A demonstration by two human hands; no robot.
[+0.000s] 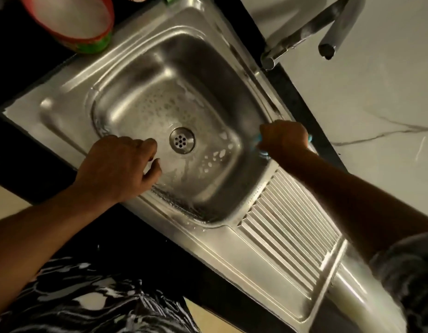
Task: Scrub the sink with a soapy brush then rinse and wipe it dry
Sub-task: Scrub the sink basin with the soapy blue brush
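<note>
Scrubbing stage, judging by the suds; rinse and wipe are not yet done.

Head view (the only view):
- Right hand (283,138) is at centre right of the frame. It is a closed fist, fingers wrapped round a teal brush (259,141).
- The brush sits at the right-hand rim of the sink (136,75), just above the corner where the basin meets the ribbed drainboard (289,224).
- Only slivers of teal show, one at each side of the fist. The long axis probably runs across the knuckles, roughly left-right in the frame. The bristles are hidden, so I cannot tell whether they touch the steel.
- Left hand (119,167) is at centre left, over the near-left rim of the basin. Its fingers are loosely curled and hold nothing. The fingertips overhang the basin just left of the drain (182,140).
- Suds (215,157) lie in patches on the basin floor, between the drain and the brush hand.

Key relation: the basin floor and drain lie left of the brush in the frame and below it, down the right wall. The right hand holds the brush; the left is well apart, across the basin. Judgement: the coming stroke likely runs along the rim or down the wall, leftward toward the drain.

The tap (328,32) is at upper right, with no water seen running. A red-rimmed bowl (71,25) sits on the dark worktop (28,68) at upper left.
</note>
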